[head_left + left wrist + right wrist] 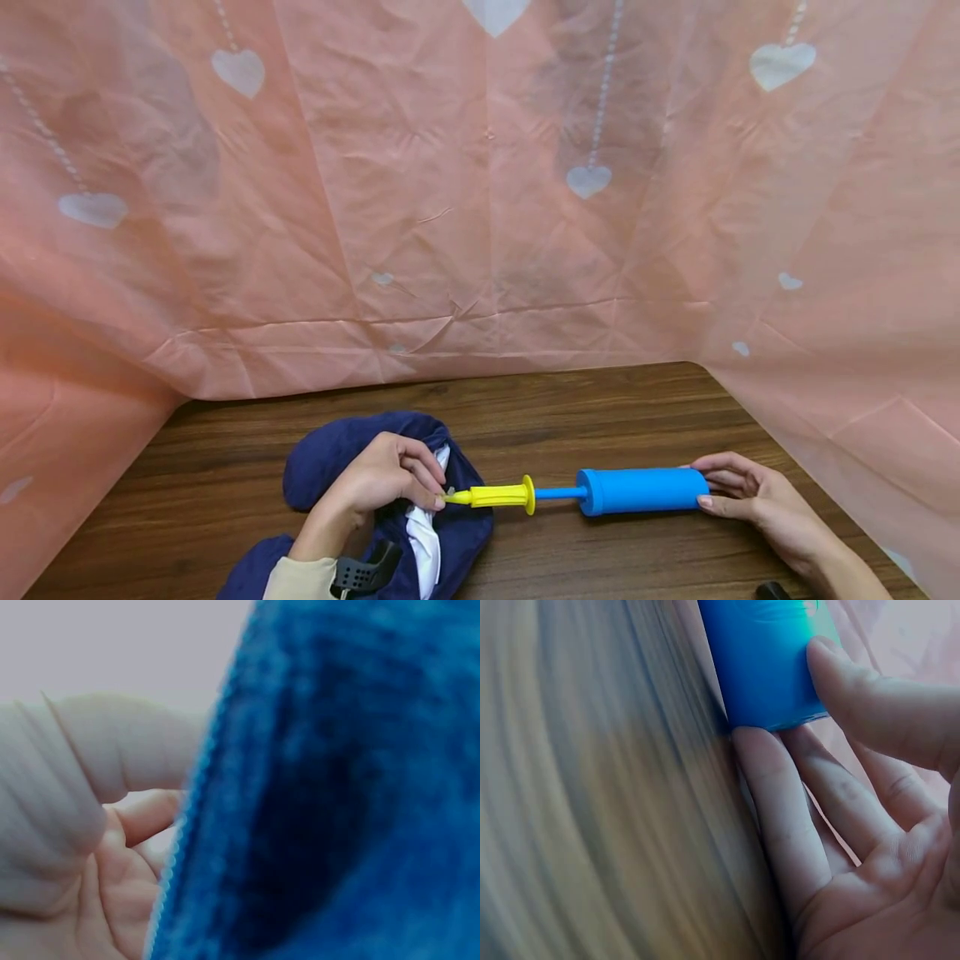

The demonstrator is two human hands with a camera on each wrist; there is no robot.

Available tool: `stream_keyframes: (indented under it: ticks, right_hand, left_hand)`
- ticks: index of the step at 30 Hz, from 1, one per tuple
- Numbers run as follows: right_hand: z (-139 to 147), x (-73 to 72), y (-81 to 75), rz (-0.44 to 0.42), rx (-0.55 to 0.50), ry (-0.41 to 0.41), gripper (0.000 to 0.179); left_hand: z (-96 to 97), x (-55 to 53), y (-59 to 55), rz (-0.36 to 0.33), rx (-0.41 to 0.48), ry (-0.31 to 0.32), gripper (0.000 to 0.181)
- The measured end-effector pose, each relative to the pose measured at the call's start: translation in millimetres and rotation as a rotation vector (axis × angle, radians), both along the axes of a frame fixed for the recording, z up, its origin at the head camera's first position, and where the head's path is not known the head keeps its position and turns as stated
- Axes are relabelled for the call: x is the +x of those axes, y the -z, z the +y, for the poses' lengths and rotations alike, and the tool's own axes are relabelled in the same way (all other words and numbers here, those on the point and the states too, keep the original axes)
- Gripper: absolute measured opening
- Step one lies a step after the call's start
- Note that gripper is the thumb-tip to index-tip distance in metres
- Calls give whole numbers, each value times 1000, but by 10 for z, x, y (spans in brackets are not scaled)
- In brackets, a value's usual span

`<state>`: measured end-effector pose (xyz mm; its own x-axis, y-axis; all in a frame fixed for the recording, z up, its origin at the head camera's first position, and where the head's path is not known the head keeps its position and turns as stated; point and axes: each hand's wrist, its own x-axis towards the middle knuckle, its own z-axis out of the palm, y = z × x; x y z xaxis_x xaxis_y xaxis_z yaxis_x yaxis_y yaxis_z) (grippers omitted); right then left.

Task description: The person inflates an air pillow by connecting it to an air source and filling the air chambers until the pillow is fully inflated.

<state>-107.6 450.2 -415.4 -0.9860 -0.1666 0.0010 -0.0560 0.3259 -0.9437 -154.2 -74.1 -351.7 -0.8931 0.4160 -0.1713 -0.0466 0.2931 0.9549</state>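
A balloon-style hand pump lies lengthwise in the head view, with a blue barrel (645, 491), a thin blue rod and a yellow nozzle end (498, 496). My left hand (386, 475) pinches at the nozzle's tip, beside a small clear valve (450, 492). Around that hand spreads a curved navy fabric cushion (360, 454), its opening showing a white inner layer (424, 546). In the left wrist view, blurred navy fabric (337, 787) hides the fingertips. My right hand (765, 504) holds the barrel's far end, thumb on its side and fingertips at its base.
Dark wood-grain tabletop (570, 417) lies under everything. A pink curtain with pale hearts (487, 208) encloses the back and both sides. Wrist camera gear (367, 571) sits on the left wrist, and a black piece (772, 590) shows at the bottom right.
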Motion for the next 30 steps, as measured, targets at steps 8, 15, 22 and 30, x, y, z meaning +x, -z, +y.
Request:
stream_keyframes:
  ticks: [8,15,22,30]
  right_hand:
    - [-320,-42,-28,-10,-17,-60,36]
    - [-472,-52,-49,-57,-28,-100,38]
    - [-478,-44,-70,-58,9,-65,41]
    - [-177,-34,-43,-6,34,26,38]
  left_hand:
    - [12,-1,5,4,-9,1,30]
    - [35,4,7,15,-9,6,30]
    - [40,5,15,19,-23,7,29]
    - [17,-8,18,5,-26,10,29]
